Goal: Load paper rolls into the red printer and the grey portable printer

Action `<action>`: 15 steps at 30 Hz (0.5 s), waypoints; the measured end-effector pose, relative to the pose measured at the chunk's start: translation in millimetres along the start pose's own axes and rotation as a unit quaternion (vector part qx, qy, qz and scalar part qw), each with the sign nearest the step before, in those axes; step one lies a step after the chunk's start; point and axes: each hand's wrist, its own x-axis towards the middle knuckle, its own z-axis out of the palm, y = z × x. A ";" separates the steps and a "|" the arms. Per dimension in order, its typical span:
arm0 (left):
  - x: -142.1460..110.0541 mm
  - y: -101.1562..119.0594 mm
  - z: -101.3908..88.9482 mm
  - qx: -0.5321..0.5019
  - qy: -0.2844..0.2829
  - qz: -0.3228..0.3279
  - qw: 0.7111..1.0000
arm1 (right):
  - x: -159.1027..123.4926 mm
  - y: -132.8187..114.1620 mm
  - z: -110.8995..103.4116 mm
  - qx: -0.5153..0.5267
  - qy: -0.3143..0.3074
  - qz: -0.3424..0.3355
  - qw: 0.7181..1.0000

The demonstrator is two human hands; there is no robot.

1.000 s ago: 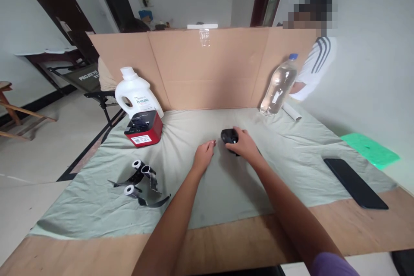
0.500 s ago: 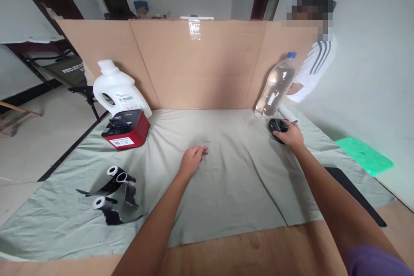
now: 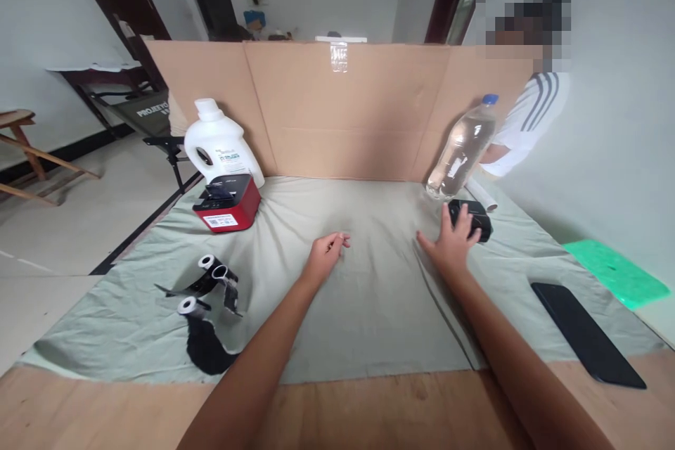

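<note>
My right hand is spread open, thumb out to the left, just in front of a small black boxy object. Its fingertips overlap that object's left side in the view; whether they touch it I cannot tell. My left hand rests on the middle of the green-grey cloth with its fingers curled closed, nothing visible in them. Right behind the black object, a clear plastic bottle with a blue cap leans against the cardboard. Beside the object lies a white roll.
On the left stand a white detergent jug and a red-and-black box-shaped device. Several small rolls with black strips lie nearer. A dark flat slab lies at right. A cardboard panel borders the back; a person is behind it.
My right hand has let go of the black object, spreading its fingers and drawing back to the left. My left hand stays curled on the cloth. The camera view has shifted somewhat.
</note>
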 end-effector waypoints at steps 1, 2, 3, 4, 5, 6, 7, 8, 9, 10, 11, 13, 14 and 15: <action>-6.7 16.8 -6.8 0.020 -0.006 0.034 0.999 | -11.5 -22.2 -1.4 0.027 -0.016 -0.016 0.999; -15.7 36.5 -17.4 0.055 -0.018 0.076 0.995 | -21.5 -45.1 -2.9 0.060 -0.034 -0.036 0.997; -26.6 57.6 -32.2 0.104 -0.056 0.133 0.984 | -29.7 -68.5 -4.5 0.097 -0.055 -0.060 0.992; -38.7 78.3 -51.0 0.149 -0.073 0.176 0.970 | -36.0 -92.3 -5.8 0.138 -0.077 -0.089 0.983; -50.9 96.3 -73.6 0.185 -0.065 0.202 0.959 | -40.2 -116.7 -6.6 0.180 -0.102 -0.120 0.971; -61.6 109.6 -99.4 0.210 -0.036 0.210 0.954 | -42.5 -141.7 -6.2 0.222 -0.131 -0.150 0.955; -69.4 116.4 -127.4 0.227 0.012 0.199 0.953 | -43.1 -167.4 -4.2 0.265 -0.161 -0.177 0.934; -72.9 115.9 -156.7 0.236 0.081 0.180 0.951 | -42.5 -194.1 0.0 0.308 -0.189 -0.200 0.911; -71.5 107.9 -186.0 0.248 0.158 0.142 0.945 | -41.0 -221.5 6.5 0.352 -0.212 -0.219 0.885; -64.8 93.4 -214.3 0.257 0.232 0.096 0.933 | -39.2 -249.5 15.4 0.395 -0.228 -0.237 0.858; -53.7 73.7 -240.4 0.256 0.290 0.044 0.921 | -37.6 -277.8 26.4 0.435 -0.240 -0.250 0.831; -22.9 25.8 -282.7 0.176 0.350 -0.077 0.917 | -36.5 -333.0 51.6 0.495 -0.277 -0.233 0.790; -6.5 1.1 -297.7 0.108 0.345 -0.139 0.922 | -37.5 -358.4 64.2 0.509 -0.299 -0.203 0.781; 8.8 -22.4 -308.2 0.089 0.330 -0.165 0.925 | -39.3 -381.4 75.9 0.517 -0.310 -0.181 0.777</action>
